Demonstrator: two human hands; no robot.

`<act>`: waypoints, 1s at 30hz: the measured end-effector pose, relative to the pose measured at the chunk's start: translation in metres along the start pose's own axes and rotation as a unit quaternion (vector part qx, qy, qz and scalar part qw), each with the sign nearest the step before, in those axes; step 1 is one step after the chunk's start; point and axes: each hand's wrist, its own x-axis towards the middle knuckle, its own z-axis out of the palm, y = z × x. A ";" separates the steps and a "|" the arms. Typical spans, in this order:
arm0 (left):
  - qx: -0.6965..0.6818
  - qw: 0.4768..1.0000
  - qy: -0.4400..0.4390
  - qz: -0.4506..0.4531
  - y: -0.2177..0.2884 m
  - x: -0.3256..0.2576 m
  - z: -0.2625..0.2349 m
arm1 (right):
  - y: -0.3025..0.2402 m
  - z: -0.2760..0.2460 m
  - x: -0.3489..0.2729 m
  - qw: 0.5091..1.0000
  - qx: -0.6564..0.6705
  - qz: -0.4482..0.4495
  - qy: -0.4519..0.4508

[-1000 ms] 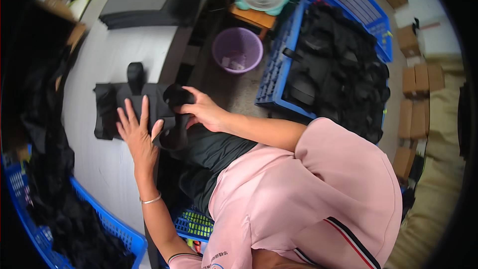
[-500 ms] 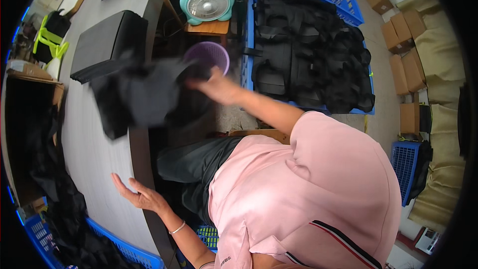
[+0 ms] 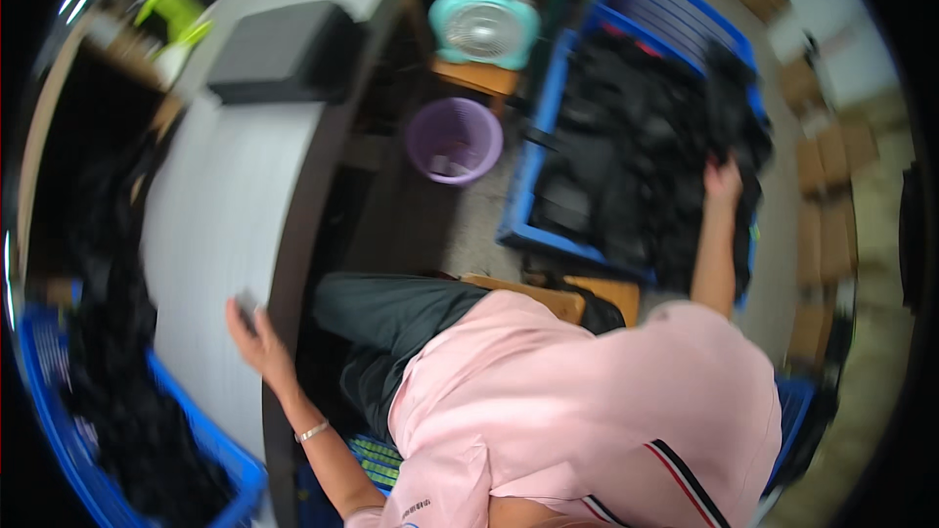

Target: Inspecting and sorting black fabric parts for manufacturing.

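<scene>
At the right, my right hand (image 3: 722,181) is over the big blue crate (image 3: 533,225), its fingers closed on a dark, blurred piece of black fabric (image 3: 726,88). Below it, the crate is heaped with black fabric pieces (image 3: 626,156), some with straps. My left hand (image 3: 262,344), with a bracelet at the wrist, is above the grey tabletop (image 3: 220,205) near its edge. Between its thumb and finger shows a small grey thing (image 3: 246,302), too blurred to name.
A stack of flat black pieces (image 3: 269,51) lies on the far tabletop. Beyond the table edge stand a purple basket (image 3: 416,142) and a turquoise fan (image 3: 486,27) on a wooden stool. Another blue crate (image 3: 210,430) with black fabric is at lower left; cartons (image 3: 831,156) line the right side.
My right hand has swung the black fabric piece from beside the table rightward to the big crate. A small grey thing now shows at my left hand's fingers. The view has turned.
</scene>
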 end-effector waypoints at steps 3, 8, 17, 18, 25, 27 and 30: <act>-0.015 0.999 -0.034 0.003 -0.007 -0.003 0.010 | -0.038 -0.065 0.061 0.990 -0.120 0.045 -0.061; -0.051 0.997 -0.016 -0.060 -0.046 -0.030 -0.007 | -0.049 -0.030 0.123 0.817 -0.130 0.416 -0.378; 0.113 0.985 0.083 -0.097 -0.111 0.060 -0.057 | 0.076 0.171 -0.083 0.536 -0.703 -0.466 0.030; 0.150 0.978 0.100 -0.104 -0.138 0.075 -0.065 | 0.093 0.198 -0.100 0.535 -0.685 -0.494 -0.026; 0.350 0.927 0.060 -0.121 -0.212 0.161 -0.113 | 0.190 0.318 -0.283 0.680 -0.575 -0.323 -0.321; 0.364 0.921 0.068 -0.126 -0.228 0.164 -0.118 | 0.210 0.340 -0.334 0.677 -0.553 -0.290 -0.389; 0.345 0.931 0.091 -0.074 -0.221 0.146 -0.117 | 0.234 0.359 -0.409 0.700 -0.470 -0.202 -0.498</act>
